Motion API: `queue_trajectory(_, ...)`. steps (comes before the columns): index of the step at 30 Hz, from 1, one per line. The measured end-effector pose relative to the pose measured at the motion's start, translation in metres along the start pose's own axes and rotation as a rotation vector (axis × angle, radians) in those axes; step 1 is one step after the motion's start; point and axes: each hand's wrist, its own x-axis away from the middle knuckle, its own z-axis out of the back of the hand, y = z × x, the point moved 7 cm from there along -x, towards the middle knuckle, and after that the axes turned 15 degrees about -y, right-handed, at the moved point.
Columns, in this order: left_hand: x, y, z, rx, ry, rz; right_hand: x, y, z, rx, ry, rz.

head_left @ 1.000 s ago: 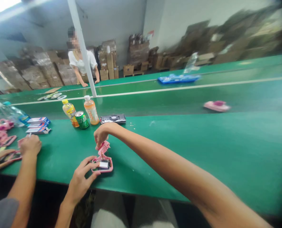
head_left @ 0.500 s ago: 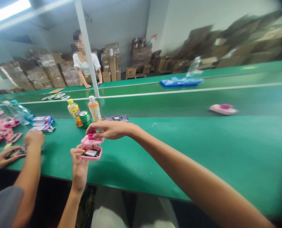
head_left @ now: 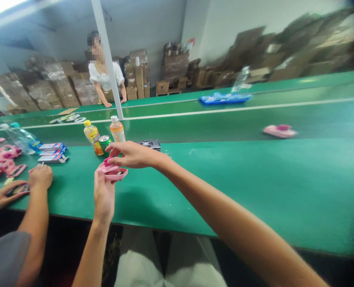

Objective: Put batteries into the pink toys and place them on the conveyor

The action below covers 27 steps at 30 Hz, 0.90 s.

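My left hand [head_left: 104, 195] is closed around the lower half of a pink plastic casing [head_left: 120, 175], held above the green table. Some inner parts show in its open right side, too small to make out. My right hand [head_left: 130, 154] comes from above and grips the upper casing half [head_left: 110, 169] by its magenta round piece [head_left: 107, 161]. The upper half lies tilted over the lower one, meeting it at the left with a gap at the right. Just behind my right hand stand a green can [head_left: 104, 142] and an orange-drink bottle [head_left: 117, 129].
A yellow-capped bottle [head_left: 93, 137] and a dark device [head_left: 151, 144] stand near the belt [head_left: 194, 127]. On the belt lies another pink casing [head_left: 280, 130]. At left, a co-worker's hands [head_left: 41, 175] work beside small boxes [head_left: 53, 153] and pink parts [head_left: 6, 153]. A person [head_left: 105, 79] leans opposite.
The two casing halves have come together at the left, where a gap stood between them. My left hand has risen with the lower half; the view has tilted slightly.
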Motion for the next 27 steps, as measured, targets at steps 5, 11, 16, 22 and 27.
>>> queue_trajectory(5, -0.004, -0.002, -0.003, 0.185, 0.093, -0.058, 0.034, 0.026, -0.018, -0.066, 0.296, -0.227)
queue_trajectory(11, -0.002, -0.011, -0.008, 0.183, 0.097, -0.048, 0.041, 0.039, -0.049, -0.303, 0.417, 0.033)
queue_trajectory(16, 0.000, -0.025, -0.010, 0.242, 0.166, -0.030, 0.044, 0.056, -0.063, -0.373, 0.659, 0.101)
queue_trajectory(22, -0.005, -0.037, -0.023, 0.216, 0.132, 0.017, 0.057, 0.074, -0.074, -0.396, 0.836, 0.083)
queue_trajectory(27, -0.009, -0.042, -0.033, 0.239, 0.119, 0.055, 0.066, 0.087, -0.080, -0.538, 0.905, 0.100)
